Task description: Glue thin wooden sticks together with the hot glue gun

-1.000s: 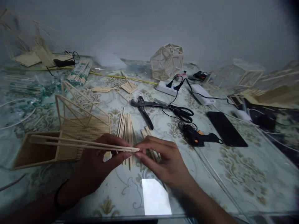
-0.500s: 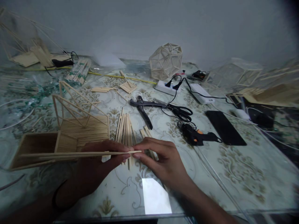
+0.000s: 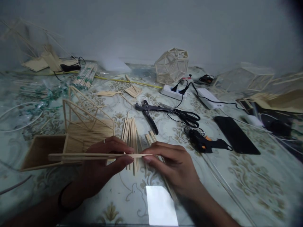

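Note:
My left hand pinches a small bundle of long thin wooden sticks held level, pointing left over a stick-built box frame. My right hand pinches the right tip of the same sticks. Both hands hover just above the table. A loose pile of short sticks lies right behind my fingers, with a second smaller pile under my right hand.
Black pliers, scissors and a glue gun lie behind my right hand. A black phone, a power strip with cables, a stick polyhedron and more stick models line the far edge.
The stick bundle swung from tilted up at its left end to level. My hands stayed joined at its right tip, and the view shifted slightly.

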{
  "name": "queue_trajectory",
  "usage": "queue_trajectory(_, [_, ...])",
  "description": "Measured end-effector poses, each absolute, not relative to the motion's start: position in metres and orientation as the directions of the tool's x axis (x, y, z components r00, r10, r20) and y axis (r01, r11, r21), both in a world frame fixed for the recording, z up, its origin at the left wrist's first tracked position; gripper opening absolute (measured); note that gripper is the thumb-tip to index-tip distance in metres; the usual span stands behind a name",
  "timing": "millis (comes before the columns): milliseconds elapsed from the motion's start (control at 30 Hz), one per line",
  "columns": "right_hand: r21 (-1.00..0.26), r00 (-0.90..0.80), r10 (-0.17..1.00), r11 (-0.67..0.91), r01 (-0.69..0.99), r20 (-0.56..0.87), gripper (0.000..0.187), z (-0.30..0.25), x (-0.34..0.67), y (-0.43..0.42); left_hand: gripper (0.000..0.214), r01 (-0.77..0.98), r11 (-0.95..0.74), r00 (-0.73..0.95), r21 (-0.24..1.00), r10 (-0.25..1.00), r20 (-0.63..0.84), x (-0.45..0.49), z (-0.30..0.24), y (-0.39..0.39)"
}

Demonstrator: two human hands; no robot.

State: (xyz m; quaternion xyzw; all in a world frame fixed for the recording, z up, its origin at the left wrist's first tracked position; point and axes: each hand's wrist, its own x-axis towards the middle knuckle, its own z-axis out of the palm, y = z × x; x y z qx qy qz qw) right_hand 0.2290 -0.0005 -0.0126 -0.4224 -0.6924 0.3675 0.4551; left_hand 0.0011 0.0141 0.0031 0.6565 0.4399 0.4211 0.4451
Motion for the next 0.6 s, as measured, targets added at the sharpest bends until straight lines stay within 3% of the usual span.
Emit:
queue_trajectory(100, [-0.910,-0.176,0.949,0.305,0.282,0.263,0.012,-0.011,0.242,0.003,0.008,0.146,-0.151,0.193,0.978,0.974,0.121,-0.003,0.001,0.017])
queue_trajectory(167, [-0.912,-0.141,0.957,0.286,0.294,0.255,0.013,-0.010,0.255,0.006,0.010,-0.013,-0.130,0.137,0.991,0.982,0.130,-0.005,-0.003,0.020])
queue_trajectory(233, [-0.909,-0.107,0.961,0.276,0.312,0.255,0.015,-0.009,0.269,0.009,0.017,-0.191,-0.183,0.080,0.964,0.976,0.202,-0.007,-0.006,0.024])
queue_trajectory(300, [-0.906,-0.069,0.966,0.259,0.334,0.251,0.018,-0.005,0.280,0.010,0.019,-0.236,-0.232,0.020,0.943,0.970,0.244,-0.010,-0.006,0.027])
queue_trajectory(367, [-0.893,-0.057,0.964,0.264,0.364,0.261,0.021,-0.001,0.289,0.010,0.015,-0.166,-0.243,-0.019,0.956,0.970,0.243,-0.013,0.000,0.028])
queue_trajectory(467, [-0.843,-0.113,0.943,0.332,0.422,0.314,0.021,0.006,0.298,0.007,0.009,0.098,-0.181,-0.004,0.979,0.983,0.182,-0.021,0.015,0.024])
queue_trajectory(600, [-0.762,-0.212,0.903,0.429,0.484,0.374,0.013,0.007,0.305,0.002,0.012,0.500,-0.201,0.277,0.842,0.959,0.064,-0.033,0.033,0.022])
